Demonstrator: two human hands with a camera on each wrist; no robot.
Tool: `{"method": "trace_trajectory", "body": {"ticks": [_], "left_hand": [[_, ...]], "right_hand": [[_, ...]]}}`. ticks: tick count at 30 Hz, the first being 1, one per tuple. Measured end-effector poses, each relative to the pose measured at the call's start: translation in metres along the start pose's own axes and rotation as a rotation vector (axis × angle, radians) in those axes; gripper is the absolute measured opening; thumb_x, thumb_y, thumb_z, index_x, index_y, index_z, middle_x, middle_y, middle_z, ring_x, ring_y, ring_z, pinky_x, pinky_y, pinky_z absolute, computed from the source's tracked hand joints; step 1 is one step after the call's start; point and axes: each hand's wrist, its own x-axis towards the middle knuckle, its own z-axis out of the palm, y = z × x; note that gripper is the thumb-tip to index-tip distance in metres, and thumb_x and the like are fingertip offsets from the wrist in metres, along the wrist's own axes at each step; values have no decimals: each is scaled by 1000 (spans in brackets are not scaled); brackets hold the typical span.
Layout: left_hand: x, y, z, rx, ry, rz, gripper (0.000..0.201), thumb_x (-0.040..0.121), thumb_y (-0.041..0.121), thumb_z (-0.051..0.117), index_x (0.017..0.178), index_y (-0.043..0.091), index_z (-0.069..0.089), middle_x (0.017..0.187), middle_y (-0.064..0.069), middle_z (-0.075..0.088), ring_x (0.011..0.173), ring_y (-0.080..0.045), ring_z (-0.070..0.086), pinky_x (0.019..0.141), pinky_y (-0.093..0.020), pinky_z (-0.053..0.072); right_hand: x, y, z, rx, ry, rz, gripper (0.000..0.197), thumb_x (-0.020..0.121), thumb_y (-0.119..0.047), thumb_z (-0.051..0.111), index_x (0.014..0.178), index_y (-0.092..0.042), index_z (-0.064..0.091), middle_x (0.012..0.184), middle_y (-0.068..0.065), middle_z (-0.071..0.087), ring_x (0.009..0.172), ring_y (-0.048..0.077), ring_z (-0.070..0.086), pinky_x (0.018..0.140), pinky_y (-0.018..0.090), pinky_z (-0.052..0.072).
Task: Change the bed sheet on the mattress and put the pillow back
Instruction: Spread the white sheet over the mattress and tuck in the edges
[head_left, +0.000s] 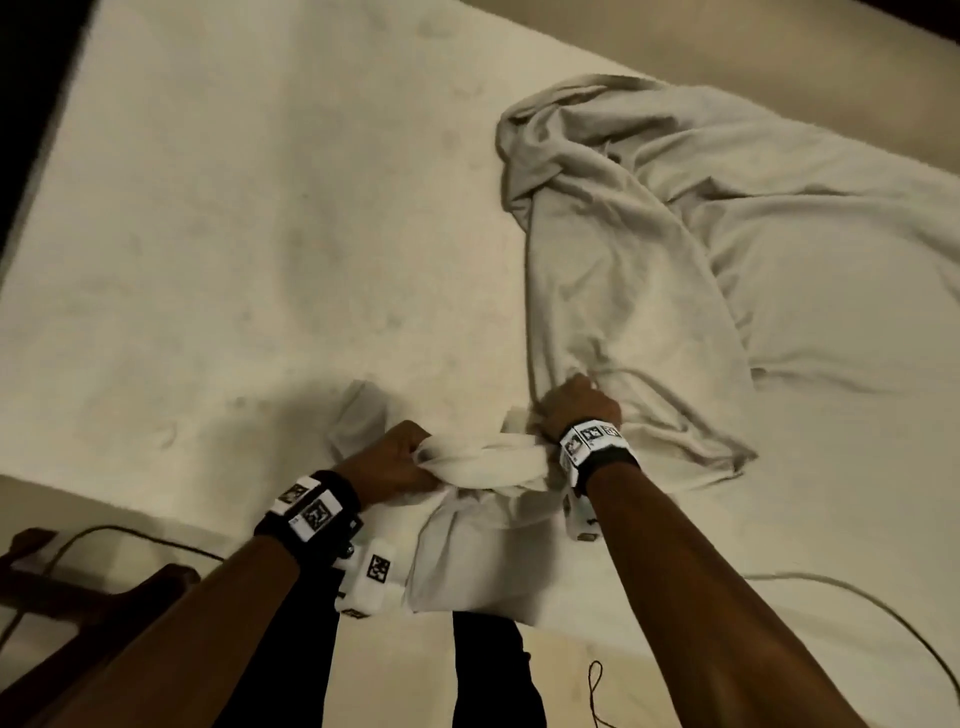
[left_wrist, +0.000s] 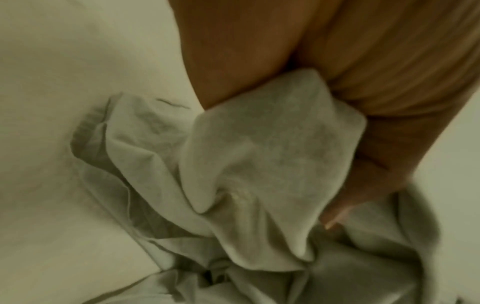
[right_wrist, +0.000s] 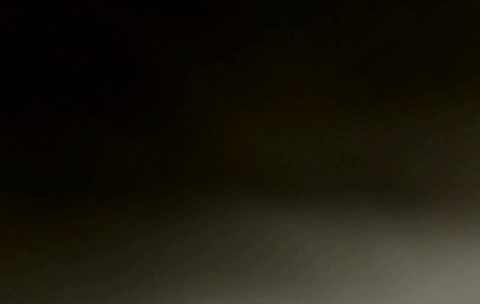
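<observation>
Plainly the mattress (head_left: 249, 218) is the biggest thing here: a broad, pale slab with a faintly quilted, dimpled top, mostly bare. Across its right part lies the bed sheet (head_left: 675, 249), thin off-white cloth, soft and limp, heaped into long ropey folds that narrow toward the near edge. There the left hand (head_left: 395, 460) is clenched round a twisted bunch of it, and the right hand (head_left: 576, 405) has its fingers curled into the cloth just beside; a flat panel of sheet hangs over the edge below them. The right wrist view is dark and tells nothing of the grip. My guess is that a hard pull now could tighten the twist into a knot, or drag the whole heap off onto the floor. A thin cable (head_left: 883, 618) trails along the near edge and could snag the cloth or a foot. No pillow is in view.
</observation>
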Motion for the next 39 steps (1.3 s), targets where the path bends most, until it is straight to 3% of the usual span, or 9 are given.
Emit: {"method": "trace_trajectory", "body": {"ticks": [4, 9, 13, 18, 21, 25, 29, 33, 39], "left_hand": [[-36, 11, -61, -163, 84, 63, 40, 57, 2, 88, 93, 10, 74, 88, 6, 76, 88, -4, 69, 80, -21, 51], [-105, 25, -150, -361, 258, 164, 37, 47, 3, 87, 74, 19, 70, 69, 11, 71, 69, 0, 67, 66, -16, 52], [-169, 34, -237, -373, 328, 261, 47, 74, -21, 72, 60, 23, 78, 73, 0, 73, 72, -12, 68, 70, -22, 53], [-235, 24, -310, -455, 423, 338, 42, 38, 45, 101, 60, 17, 77, 60, -1, 69, 56, -11, 67, 55, -20, 55], [-231, 3, -316, -315, 481, 372, 13, 75, 21, 89, 72, 27, 78, 62, 16, 69, 60, 6, 65, 57, -7, 48], [-198, -72, -304, 139, 434, 320, 59, 81, 27, 84, 123, 60, 59, 124, 45, 56, 121, 16, 51, 104, -12, 40], [-155, -138, -265, 403, 165, 246, 85, 85, 9, 70, 149, 52, 36, 144, 27, 49, 124, 3, 50, 111, -20, 36], [-143, -149, -230, 410, 50, 126, 65, 85, 0, 57, 116, 57, 66, 95, 27, 59, 97, 1, 58, 94, -26, 48], [-181, -117, -224, 72, -152, 140, 29, 78, 34, 61, 97, 31, 83, 98, 8, 78, 98, -21, 72, 91, -41, 53]], "right_hand": [[-19, -29, -23, -68, -127, -19, 32, 93, -26, 54, 120, -9, 60, 129, 12, 62, 120, 35, 59, 92, 38, 48], [-39, -134, -97, 48, -89, -114, 45, 92, -41, 67, 122, -6, 68, 126, 21, 61, 119, 39, 56, 97, 37, 47], [-50, -233, -170, 1195, 175, -82, 21, 76, -10, 74, 80, 6, 63, 70, 13, 68, 65, 22, 67, 61, 39, 57], [-83, -322, -197, 1901, -129, -304, 29, 82, 9, 58, 75, -16, 69, 66, -6, 70, 72, 10, 67, 68, 27, 54], [-68, -345, -145, 1430, -191, -103, 13, 87, -4, 62, 100, -8, 63, 68, -5, 74, 72, 16, 72, 77, 34, 62], [-39, -338, -55, 626, -66, 77, 70, 77, -41, 70, 130, 2, 53, 123, 22, 66, 109, 38, 66, 91, 46, 56], [-53, -339, -36, 582, 322, -35, 51, 95, -26, 59, 132, 6, 42, 124, 27, 60, 114, 42, 59, 91, 43, 48], [-47, -361, -48, 413, 452, -324, 58, 87, -39, 65, 131, -6, 46, 127, 18, 53, 111, 38, 58, 81, 43, 51], [3, -379, -40, 249, 125, -20, 100, 89, -61, 47, 156, 2, 7, 150, 24, 39, 134, 41, 45, 103, 46, 42]]}}
